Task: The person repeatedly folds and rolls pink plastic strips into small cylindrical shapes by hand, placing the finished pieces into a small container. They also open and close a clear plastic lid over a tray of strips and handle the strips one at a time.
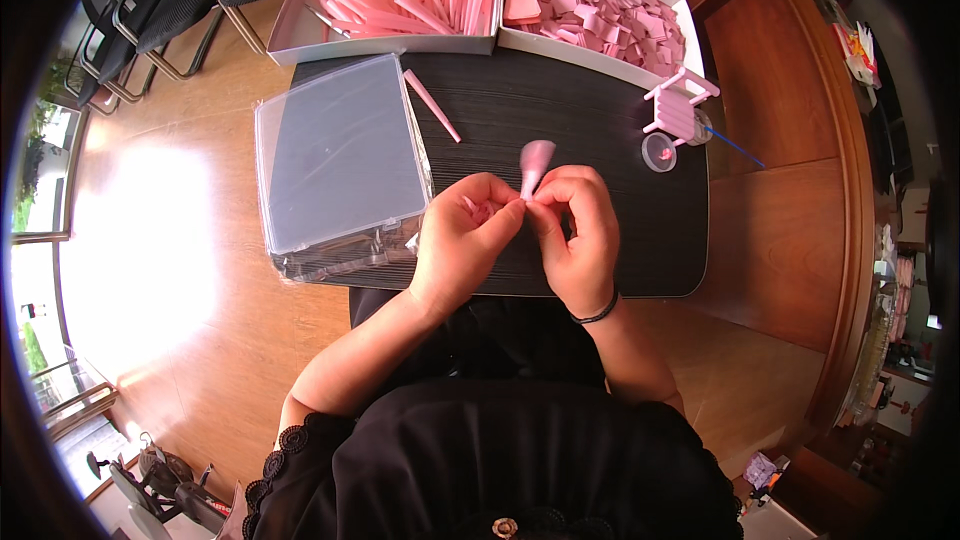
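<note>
My left hand (469,236) and my right hand (581,232) meet over the front part of a black table (517,101). Thumb and forefinger of each pinch the narrow lower end of a small pink piece (536,165), whose wider, blurred top points away from me. More small pink pieces (480,210) show within my left hand's curled fingers. Beyond my hands a slim pink tapered stick (433,106) lies on the table. To the left is a clear plastic box (345,157) with a latch.
At the far edge stand a white box of pink tapered sticks (382,47) and a white box of flat pink pieces (592,58). At right are a miniature pink chair (673,109), a small round clear dish (659,153) and a thin blue stick (735,148). Black chairs (169,7) stand back left.
</note>
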The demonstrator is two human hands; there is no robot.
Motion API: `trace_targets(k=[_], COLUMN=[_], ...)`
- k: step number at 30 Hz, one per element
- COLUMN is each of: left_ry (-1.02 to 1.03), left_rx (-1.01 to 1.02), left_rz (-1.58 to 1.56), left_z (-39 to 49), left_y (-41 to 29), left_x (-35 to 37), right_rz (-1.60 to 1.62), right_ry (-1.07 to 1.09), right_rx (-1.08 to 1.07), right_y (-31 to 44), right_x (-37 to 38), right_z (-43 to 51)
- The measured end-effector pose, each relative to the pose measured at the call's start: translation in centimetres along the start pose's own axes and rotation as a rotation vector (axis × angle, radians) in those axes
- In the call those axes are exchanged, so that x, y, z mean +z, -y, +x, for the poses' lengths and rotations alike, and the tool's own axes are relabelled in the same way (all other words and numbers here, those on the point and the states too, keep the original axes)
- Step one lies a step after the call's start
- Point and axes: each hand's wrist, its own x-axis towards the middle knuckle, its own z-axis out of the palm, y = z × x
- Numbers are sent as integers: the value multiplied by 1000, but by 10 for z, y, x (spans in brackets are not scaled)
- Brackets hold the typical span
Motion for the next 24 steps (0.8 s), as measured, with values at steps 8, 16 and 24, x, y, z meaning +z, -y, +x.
trace_targets(k=[8,16,24], left_ry=[-3,130,76], left_rx=[-163,-190,-101], left_rz=[-395,-547,-422], left_z=[11,12,11], left_y=[3,0,1], left_x=[-7,-13,-7], right_rz=[631,584,690], right_ry=[-141,50,179], right_rx=[240,558,668], right_y=[-6,-15,-3], right_x=[-8,-21,-18], right_z=[-2,-6,-1])
